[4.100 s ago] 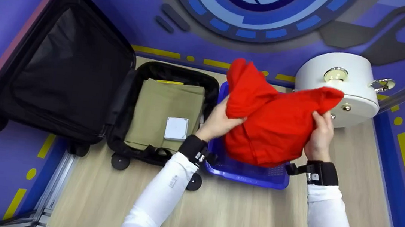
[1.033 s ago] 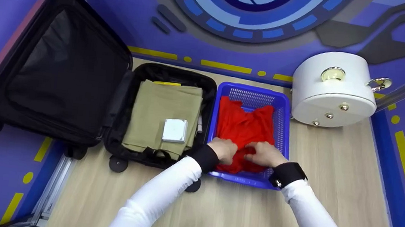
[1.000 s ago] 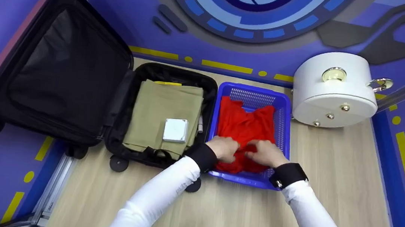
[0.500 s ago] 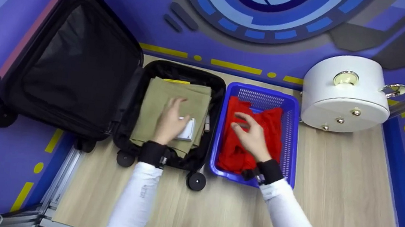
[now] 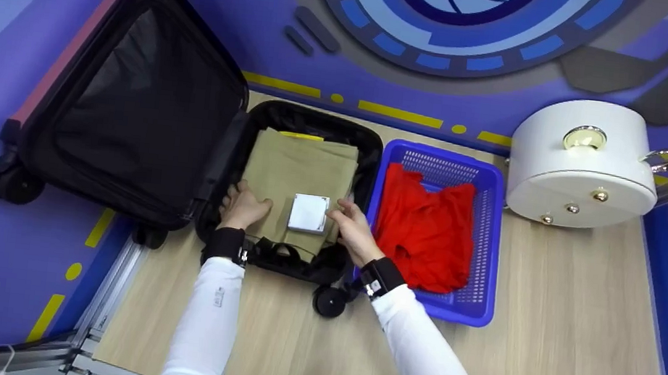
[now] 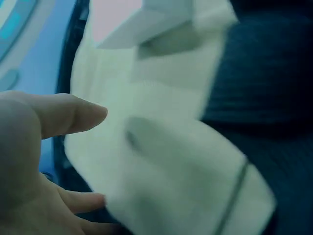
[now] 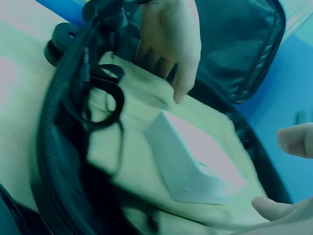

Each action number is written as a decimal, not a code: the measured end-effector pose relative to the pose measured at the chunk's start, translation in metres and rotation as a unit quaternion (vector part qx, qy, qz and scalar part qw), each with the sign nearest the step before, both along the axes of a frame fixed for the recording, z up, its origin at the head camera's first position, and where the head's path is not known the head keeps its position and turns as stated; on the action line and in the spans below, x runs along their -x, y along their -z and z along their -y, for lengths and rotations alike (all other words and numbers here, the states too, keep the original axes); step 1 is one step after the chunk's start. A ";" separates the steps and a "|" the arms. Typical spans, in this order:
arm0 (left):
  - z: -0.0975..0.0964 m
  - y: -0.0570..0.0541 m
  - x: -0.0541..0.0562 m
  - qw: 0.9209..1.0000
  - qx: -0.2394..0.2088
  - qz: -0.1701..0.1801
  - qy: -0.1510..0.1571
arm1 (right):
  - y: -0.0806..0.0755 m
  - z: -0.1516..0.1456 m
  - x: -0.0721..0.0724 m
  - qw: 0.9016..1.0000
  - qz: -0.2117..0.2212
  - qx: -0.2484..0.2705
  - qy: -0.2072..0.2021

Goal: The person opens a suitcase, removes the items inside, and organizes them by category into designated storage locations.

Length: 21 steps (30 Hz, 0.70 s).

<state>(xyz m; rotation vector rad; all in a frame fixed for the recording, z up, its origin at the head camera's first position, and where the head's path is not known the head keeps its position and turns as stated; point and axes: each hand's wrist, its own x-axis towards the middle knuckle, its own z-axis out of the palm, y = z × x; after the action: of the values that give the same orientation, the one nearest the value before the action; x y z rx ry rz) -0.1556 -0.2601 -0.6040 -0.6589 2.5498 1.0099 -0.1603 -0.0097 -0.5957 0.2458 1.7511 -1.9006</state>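
Note:
A folded khaki cloth (image 5: 302,162) lies in the open black suitcase (image 5: 370,138), with a small white box (image 5: 308,213) on top. My left hand (image 5: 243,206) is at the cloth's left edge, its thumb stretched over the fabric toward the box. To the box's right is my right hand (image 5: 357,230), with thumb and fingers apart. In the right wrist view the white box (image 7: 190,159) stands clear of the right fingers (image 7: 296,139). The left wrist view has the left thumb (image 6: 73,115) spread from the other fingers. Both hands hold nothing.
Right of the suitcase stands a blue plastic basket (image 5: 477,302) with a crumpled red cloth (image 5: 426,228) inside. A white round case (image 5: 582,161) with metal knobs stands at the back right. The suitcase lid (image 5: 149,112) leans open at the left wall.
The red cloth, earlier held up in both hands, now lies in the basket, let go. Both hands have moved left to the suitcase, either side of the khaki cloth.

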 end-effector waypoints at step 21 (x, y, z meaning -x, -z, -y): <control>0.014 0.011 0.012 0.992 -0.086 -0.071 -0.051 | 0.020 0.004 0.007 0.996 0.026 0.072 -0.049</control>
<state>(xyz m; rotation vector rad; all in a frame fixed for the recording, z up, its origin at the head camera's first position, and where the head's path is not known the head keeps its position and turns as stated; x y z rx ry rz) -0.1673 -0.2745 -0.6153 -0.6969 2.5307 1.3393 -0.1677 -0.0135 -0.6160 0.1511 1.5540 -1.9212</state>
